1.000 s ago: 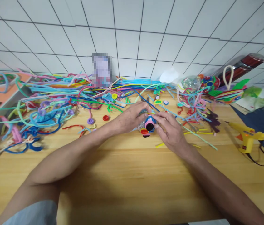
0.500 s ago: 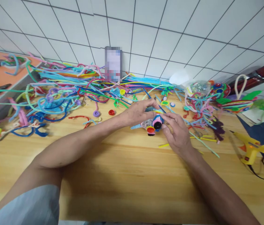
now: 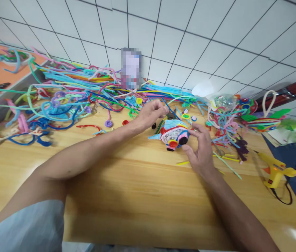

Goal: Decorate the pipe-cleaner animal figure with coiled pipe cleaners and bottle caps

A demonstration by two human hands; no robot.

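Note:
A pipe-cleaner fish (image 3: 174, 129) lies on the table, light blue on top with striped bands, a clear crinkled body, black round eyes and a red and yellow mouth. At its right end, my right hand (image 3: 202, 150) grips it lightly between thumb and fingers. My left hand (image 3: 153, 113) is raised just above and behind the fish, clear of it, with fingers curled together; whatever is in them is hidden. Behind the fish, partly covered, lies a green and dark tool (image 3: 160, 125) whose kind I cannot make out.
Tangled pipe cleaners (image 3: 66, 101) heap along the back and left. A phone (image 3: 131, 68) leans against the tiled wall. On the right are a yellow hot glue gun (image 3: 275, 169), a finished-looking striped craft with a loop (image 3: 265, 119) and a dark red cylinder (image 3: 286, 94). Yellow pipe-cleaner scraps (image 3: 183, 163) lie near my right hand.
My left hand has lifted off the fish and moved left and up, its fingers curling in. My right hand stays at the fish's right end, its fingers a little more spread.

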